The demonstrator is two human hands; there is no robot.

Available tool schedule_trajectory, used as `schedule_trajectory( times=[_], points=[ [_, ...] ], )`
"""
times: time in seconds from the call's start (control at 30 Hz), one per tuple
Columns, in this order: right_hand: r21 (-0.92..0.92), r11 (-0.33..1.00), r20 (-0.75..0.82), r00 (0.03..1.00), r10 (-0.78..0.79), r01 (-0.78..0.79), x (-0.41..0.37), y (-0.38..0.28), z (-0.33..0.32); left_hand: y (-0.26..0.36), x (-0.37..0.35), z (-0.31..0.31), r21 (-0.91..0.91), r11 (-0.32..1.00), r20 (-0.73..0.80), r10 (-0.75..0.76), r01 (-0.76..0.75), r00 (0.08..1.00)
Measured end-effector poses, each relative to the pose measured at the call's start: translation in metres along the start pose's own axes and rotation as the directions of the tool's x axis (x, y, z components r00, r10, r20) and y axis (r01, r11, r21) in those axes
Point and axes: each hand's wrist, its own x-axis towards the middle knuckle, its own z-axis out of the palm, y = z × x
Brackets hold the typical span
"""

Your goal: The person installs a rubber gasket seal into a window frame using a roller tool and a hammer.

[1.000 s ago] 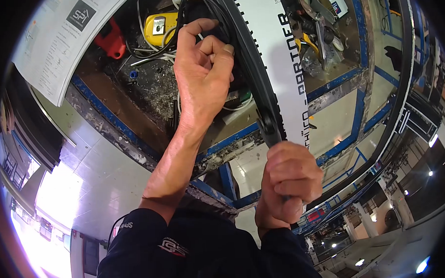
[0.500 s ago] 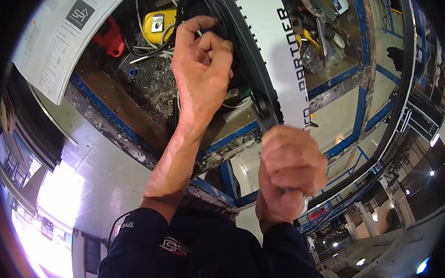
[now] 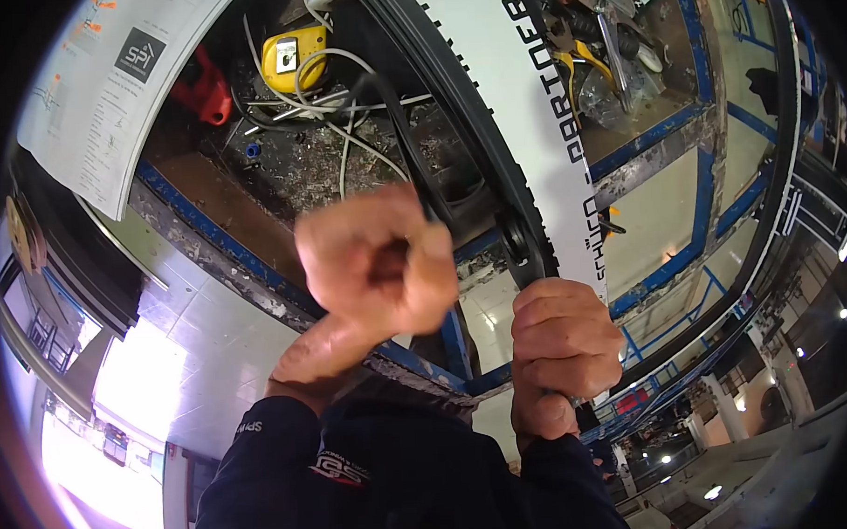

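Note:
A long white panel lettered "PARTNER" (image 3: pixel 515 93) crosses the view, with a black toothed strip (image 3: pixel 470 123) along its left edge. My right hand (image 3: pixel 562 348) is clenched around the lower end of that black strip, just below a round black fitting. Blurred by motion, my left hand (image 3: pixel 379 263) is a closed fist near my chest. A black cable (image 3: pixel 402 144) runs from this fist up toward the top of the bench. Both forearms wear dark sleeves.
A dirty workbench with a blue metal frame (image 3: pixel 212 230) holds a yellow device (image 3: pixel 293 54), a red tool (image 3: pixel 207 90), white wires (image 3: pixel 340 141) and yellow-handled pliers (image 3: pixel 586 65). A printed sheet (image 3: pixel 110 94) hangs at the left. Pale floor tiles lie below.
My left hand has come off the black part at the top of the bench and pulled back toward me, drawing the black cable with it. My right hand keeps its grip.

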Motion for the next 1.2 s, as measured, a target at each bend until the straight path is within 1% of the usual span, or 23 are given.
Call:
schedule_trajectory(
  times=[0.03,0.07,0.1,0.2,0.27,0.3,0.33,0.37,0.4,0.47,0.5,0.53,0.6,0.67,0.73,0.8,0.83,0.93,0.97,1.07,1.1,1.2],
  points=[
    [0.046,0.999,0.042,0.999,-0.029,0.027,0.000,0.003,-0.005,0.006,-0.003,-0.005,0.001,0.999,0.119,0.049,-0.050,0.992],
    [0.092,0.994,0.083,0.995,-0.057,0.049,0.000,0.005,-0.010,0.009,-0.006,-0.007,-0.020,0.996,0.184,0.087,-0.085,0.979],
    [0.105,0.993,0.096,0.993,-0.066,0.056,0.000,0.007,-0.013,0.010,-0.012,-0.007,-0.048,0.994,0.206,0.109,-0.101,0.973],
    [0.136,0.990,0.150,0.986,-0.069,0.049,-0.002,0.006,-0.019,0.012,-0.034,-0.006,-0.055,0.984,0.158,0.174,-0.167,0.972],
    [0.147,0.988,0.199,0.977,-0.077,0.048,0.000,0.008,-0.022,0.012,-0.041,-0.014,-0.032,0.998,0.164,0.049,-0.045,0.985],
    [0.121,0.990,0.157,0.984,-0.085,0.066,0.000,0.009,-0.020,0.013,-0.045,-0.017,-0.022,1.000,0.166,-0.011,0.015,0.986],
    [0.094,0.992,0.115,0.989,-0.092,0.082,-0.001,0.010,-0.014,0.018,-0.052,-0.010,-0.044,0.971,-0.039,-0.236,0.234,0.971],
    [0.067,0.993,0.073,0.992,-0.098,0.094,-0.002,0.011,-0.011,0.015,-0.051,-0.008,-0.224,0.917,-0.151,-0.368,0.331,0.917],
    [0.100,0.991,0.120,0.988,-0.098,0.086,-0.002,0.011,-0.015,0.010,-0.038,-0.006,-0.407,0.827,-0.235,-0.505,0.388,0.831],
    [0.170,0.983,0.218,0.970,-0.105,0.068,-0.002,0.011,-0.025,-0.009,-0.024,-0.011,-0.335,0.878,-0.287,-0.440,0.341,0.851],
    [0.166,0.983,0.190,0.976,-0.107,0.076,-0.003,0.011,-0.023,-0.008,-0.014,-0.009,-0.316,0.868,-0.264,-0.468,0.383,0.843],
    [0.161,0.983,0.163,0.980,-0.110,0.084,-0.004,0.012,-0.020,-0.012,-0.005,-0.003,-0.354,0.852,-0.249,-0.484,0.387,0.839],
    [0.152,0.985,0.123,0.987,-0.106,0.087,-0.005,0.011,-0.015,-0.020,0.008,0.007,-0.348,0.839,-0.216,-0.507,0.419,0.835],
    [0.148,0.985,0.104,0.989,-0.104,0.088,-0.006,0.010,-0.014,-0.024,0.009,0.012,-0.289,0.815,-0.079,-0.544,0.503,0.836],
    [0.145,0.986,0.099,0.990,-0.101,0.086,-0.005,0.009,-0.013,-0.023,0.003,0.017,-0.186,0.796,0.044,-0.579,0.576,0.814],
    [0.135,0.988,0.096,0.992,-0.082,0.069,-0.005,0.007,-0.013,-0.034,-0.006,0.017,0.024,0.801,0.211,-0.588,0.598,0.781],
    [0.129,0.990,0.096,0.993,-0.067,0.054,-0.005,0.005,-0.013,-0.033,-0.009,0.019,0.099,0.816,0.220,-0.576,0.569,0.787],
    [0.136,0.990,0.076,0.996,-0.049,0.039,-0.008,0.004,-0.012,-0.041,-0.013,0.019,0.136,0.763,0.305,-0.639,0.632,0.706],
    [0.142,0.989,0.067,0.997,-0.047,0.037,-0.009,0.003,-0.012,-0.041,-0.012,0.016,0.109,0.761,0.354,-0.631,0.639,0.691],
    [0.100,0.994,0.073,0.997,0.035,-0.043,-0.010,-0.004,-0.013,-0.040,-0.009,0.011,0.108,0.757,0.435,-0.619,0.645,0.654],
    [0.086,0.996,0.080,0.997,0.013,-0.020,-0.009,-0.004,-0.013,-0.042,-0.008,0.011,0.119,0.775,0.444,-0.600,0.620,0.665],
    [0.064,0.997,0.113,0.993,-0.038,0.030,-0.009,0.000,-0.015,-0.040,-0.007,0.012,0.261,0.800,0.388,-0.600,0.541,0.700]
  ],
)
